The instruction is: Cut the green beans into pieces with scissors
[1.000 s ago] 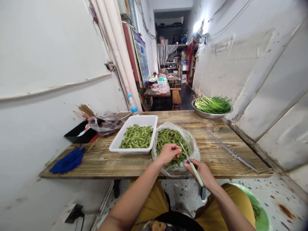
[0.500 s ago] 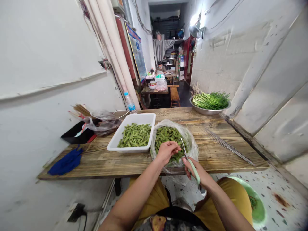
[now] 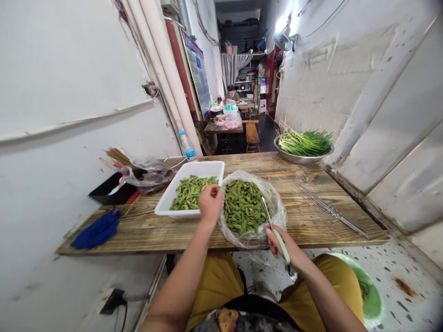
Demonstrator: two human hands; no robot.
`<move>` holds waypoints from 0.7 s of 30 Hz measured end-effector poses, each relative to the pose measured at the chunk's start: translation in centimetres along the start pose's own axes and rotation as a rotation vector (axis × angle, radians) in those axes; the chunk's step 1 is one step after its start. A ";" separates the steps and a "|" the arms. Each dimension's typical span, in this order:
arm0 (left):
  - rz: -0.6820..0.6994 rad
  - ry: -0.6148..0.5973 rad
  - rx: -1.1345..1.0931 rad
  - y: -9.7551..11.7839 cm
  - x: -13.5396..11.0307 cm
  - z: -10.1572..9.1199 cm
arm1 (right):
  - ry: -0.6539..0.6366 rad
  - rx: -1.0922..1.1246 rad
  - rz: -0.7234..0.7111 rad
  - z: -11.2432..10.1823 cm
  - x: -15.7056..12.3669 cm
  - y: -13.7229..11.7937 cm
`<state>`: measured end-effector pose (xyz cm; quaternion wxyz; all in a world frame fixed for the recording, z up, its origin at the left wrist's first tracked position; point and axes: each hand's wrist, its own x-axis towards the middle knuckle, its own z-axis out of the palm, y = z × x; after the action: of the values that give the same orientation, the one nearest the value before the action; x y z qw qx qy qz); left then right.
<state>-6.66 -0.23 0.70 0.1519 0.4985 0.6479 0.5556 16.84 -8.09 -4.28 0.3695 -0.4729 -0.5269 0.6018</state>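
Observation:
My left hand (image 3: 210, 203) is over the right side of a white plastic tub (image 3: 162, 208) that holds green edamame pods (image 3: 188, 191). Its fingers are curled together, and whatever they may hold is hidden. In my right hand (image 3: 285, 246) are scissors with pale green handles (image 3: 281, 244), held at the near right edge of a clear plastic bag (image 3: 278, 210). The metal blades point up and away over more edamame pods (image 3: 242, 207) in the opened bag. The bag stands right beside the tub on the wooden table.
A steel bowl of long green stalks (image 3: 304, 159) sits at the back right, with metal skewers (image 3: 328, 210) nearer me. To the left are a blue cloth (image 3: 97, 230), a black tray (image 3: 110, 191) and a water bottle (image 3: 188, 150). Farther off, a person (image 3: 231, 94) sits at another table.
My left hand has moved left from above the bag to the tub. My right hand stays at the bag's near right edge with the scissors.

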 end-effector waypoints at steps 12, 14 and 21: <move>0.640 -0.620 0.781 0.9 -3.3 6.4 | 0.060 0.050 0.014 -0.1 -0.7 -0.8; 0.635 -0.621 0.833 1.2 -3.2 7.0 | 0.046 0.009 0.004 -0.1 -0.9 -1.0; 0.685 -0.661 0.810 1.7 -1.8 5.9 | 0.021 0.018 0.010 -0.2 -0.9 -0.9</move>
<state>-0.61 1.45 -0.43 -0.0434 0.8416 0.5292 0.0993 17.28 -8.75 -3.27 0.3760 -0.4785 -0.5152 0.6034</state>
